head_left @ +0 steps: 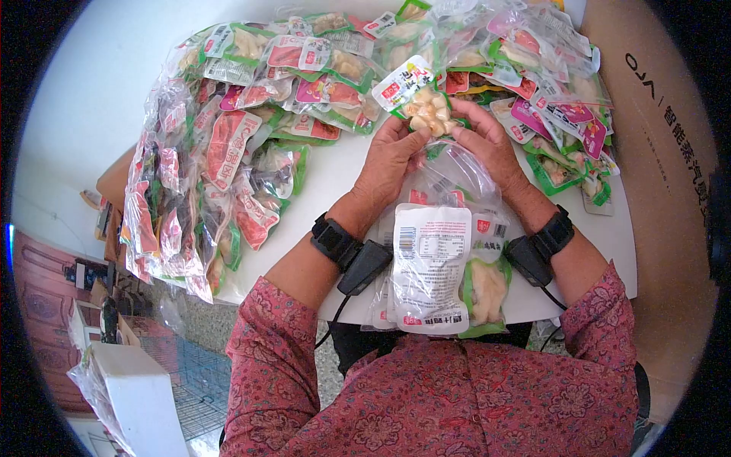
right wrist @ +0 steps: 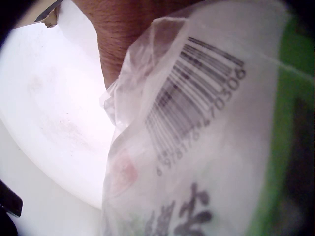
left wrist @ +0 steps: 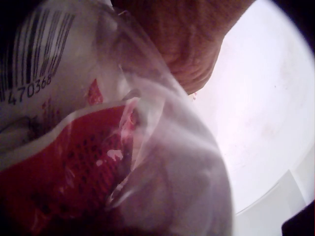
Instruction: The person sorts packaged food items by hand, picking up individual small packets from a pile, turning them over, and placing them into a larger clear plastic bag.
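A small sealed food packet [head_left: 431,114], with pale chunky pieces behind its clear window and a white printed top, is held up over the table between both hands. My left hand [head_left: 390,161] pinches its lower left side, and my right hand [head_left: 491,146] grips the lower right, thumbs facing me. Below the hands, a clear plastic bag [head_left: 449,164] lies with its mouth toward them. Inside are a white pouch [head_left: 430,266] with printed text and a green-edged packet [head_left: 487,293]. In the left wrist view a red packet [left wrist: 88,157] shows through the film; the right wrist view shows a barcoded packet [right wrist: 197,93].
Clear bags full of similar packets [head_left: 244,145] are heaped along the left of the white table [head_left: 601,251], with another heap [head_left: 533,84] at the back right. A large cardboard box [head_left: 655,190] stands along the right edge. A wire cage [head_left: 202,373] is on the floor at left.
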`<state>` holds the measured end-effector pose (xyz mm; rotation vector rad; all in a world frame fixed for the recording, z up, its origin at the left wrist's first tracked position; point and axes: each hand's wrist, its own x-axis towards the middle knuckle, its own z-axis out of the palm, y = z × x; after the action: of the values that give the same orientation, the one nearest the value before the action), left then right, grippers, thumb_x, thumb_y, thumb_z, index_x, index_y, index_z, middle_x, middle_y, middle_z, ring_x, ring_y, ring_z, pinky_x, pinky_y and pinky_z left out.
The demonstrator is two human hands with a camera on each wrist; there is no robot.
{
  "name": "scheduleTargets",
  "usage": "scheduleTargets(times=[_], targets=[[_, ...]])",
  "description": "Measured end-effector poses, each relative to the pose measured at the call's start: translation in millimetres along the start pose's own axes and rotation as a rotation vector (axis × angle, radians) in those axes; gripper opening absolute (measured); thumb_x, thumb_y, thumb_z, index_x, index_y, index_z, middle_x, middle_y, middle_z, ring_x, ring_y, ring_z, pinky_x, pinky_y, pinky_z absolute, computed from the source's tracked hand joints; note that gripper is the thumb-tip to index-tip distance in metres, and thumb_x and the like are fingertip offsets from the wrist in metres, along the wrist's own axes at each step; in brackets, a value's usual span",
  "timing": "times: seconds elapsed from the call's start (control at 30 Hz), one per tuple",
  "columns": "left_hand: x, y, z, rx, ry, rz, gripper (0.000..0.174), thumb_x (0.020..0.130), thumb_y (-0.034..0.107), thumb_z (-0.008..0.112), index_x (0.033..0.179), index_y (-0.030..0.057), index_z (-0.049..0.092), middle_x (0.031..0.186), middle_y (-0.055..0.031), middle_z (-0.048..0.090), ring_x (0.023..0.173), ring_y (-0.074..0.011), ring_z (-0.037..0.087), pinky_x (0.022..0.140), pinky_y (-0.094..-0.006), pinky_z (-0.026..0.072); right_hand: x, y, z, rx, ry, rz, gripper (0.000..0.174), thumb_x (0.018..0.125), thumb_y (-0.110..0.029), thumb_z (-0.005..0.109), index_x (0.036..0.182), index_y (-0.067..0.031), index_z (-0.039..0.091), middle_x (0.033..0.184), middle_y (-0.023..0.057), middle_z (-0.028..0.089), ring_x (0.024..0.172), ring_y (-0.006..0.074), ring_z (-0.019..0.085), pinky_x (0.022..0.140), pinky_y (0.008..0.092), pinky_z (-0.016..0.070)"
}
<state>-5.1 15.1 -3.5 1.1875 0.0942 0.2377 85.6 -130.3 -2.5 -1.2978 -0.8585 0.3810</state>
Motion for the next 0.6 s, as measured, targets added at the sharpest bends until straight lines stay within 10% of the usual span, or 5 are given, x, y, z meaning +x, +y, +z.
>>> scheduleTargets(times=[0.6], targets=[[-3.0,2.4,4.6,0.049,0.044,0.009,0.026,0.082,0.016,0.059,0.104,0.0075,0.049,0.081,0.0019,0.053,0.057,-0.0039,0.044,0.046,-0.0163,0.0335,-1.2,-0.1,-0.5,-0.020,-0.004,0.010,0.038,0.083,-0.010,0.051,0.120,-0.0030,0.045,0.111,0.0059,0.050,0.102,0.0131,0.048,0.087,0.0254,0.0396]])
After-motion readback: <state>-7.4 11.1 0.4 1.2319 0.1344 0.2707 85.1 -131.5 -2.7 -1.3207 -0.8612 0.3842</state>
